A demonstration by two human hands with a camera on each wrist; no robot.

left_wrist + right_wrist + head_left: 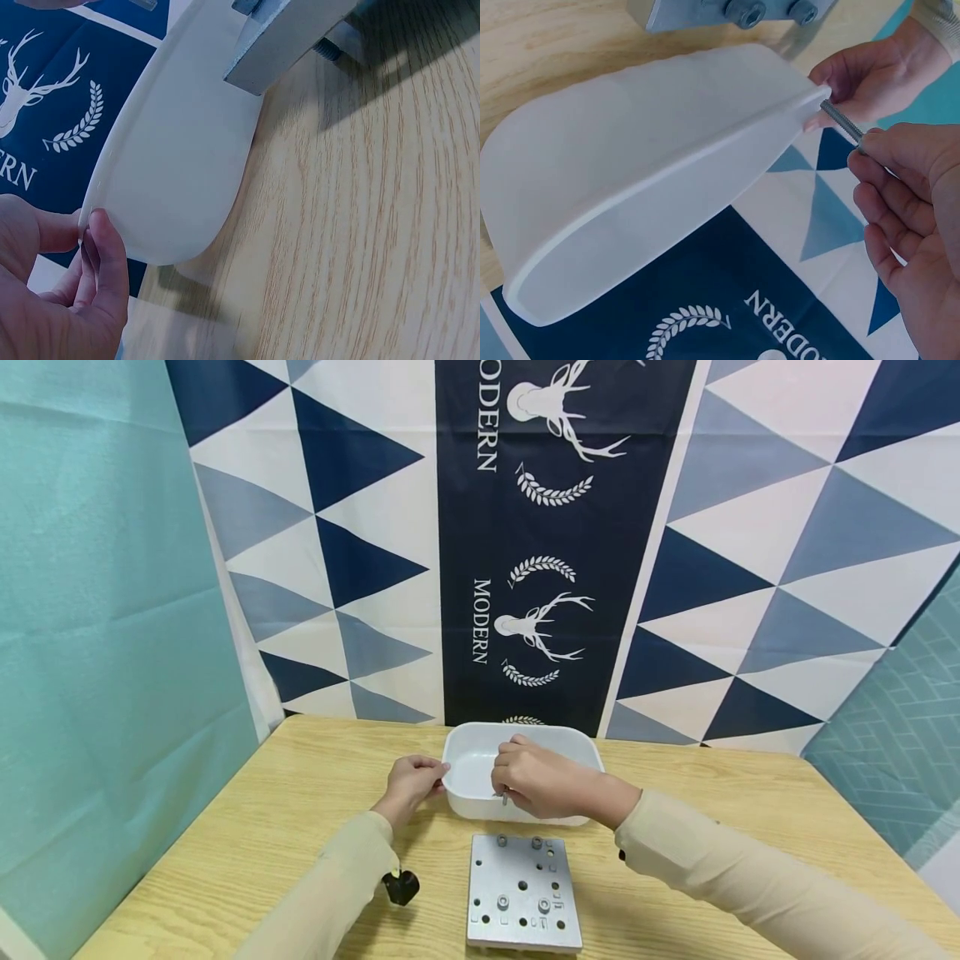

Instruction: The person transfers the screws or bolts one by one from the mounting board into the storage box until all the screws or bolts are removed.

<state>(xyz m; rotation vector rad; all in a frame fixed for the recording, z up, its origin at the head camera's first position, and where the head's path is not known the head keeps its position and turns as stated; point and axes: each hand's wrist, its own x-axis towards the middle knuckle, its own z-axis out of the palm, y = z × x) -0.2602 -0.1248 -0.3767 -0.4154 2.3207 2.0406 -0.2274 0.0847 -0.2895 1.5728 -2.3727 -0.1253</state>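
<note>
At the back of the table stands a white plastic basin (480, 808). My left hand (411, 779) pinches the basin's left end at the rim, thumb and fingertips on either side of it in the left wrist view. Between thumb and fingers my right hand (538, 778) holds a threaded metal bolt (842, 121), whose head is hidden by the fingers. That hand is above the basin's near side. In front of the basin lies a silver metal plate (517, 865) with holes and several socket-head bolts (745, 12) standing in it.
The wooden table (337, 739) carries the basin and plate. Behind it hangs a patterned cloth (375, 527), with a teal cloth (112, 610) along the left side. A small black object (401, 887) is at the left sleeve.
</note>
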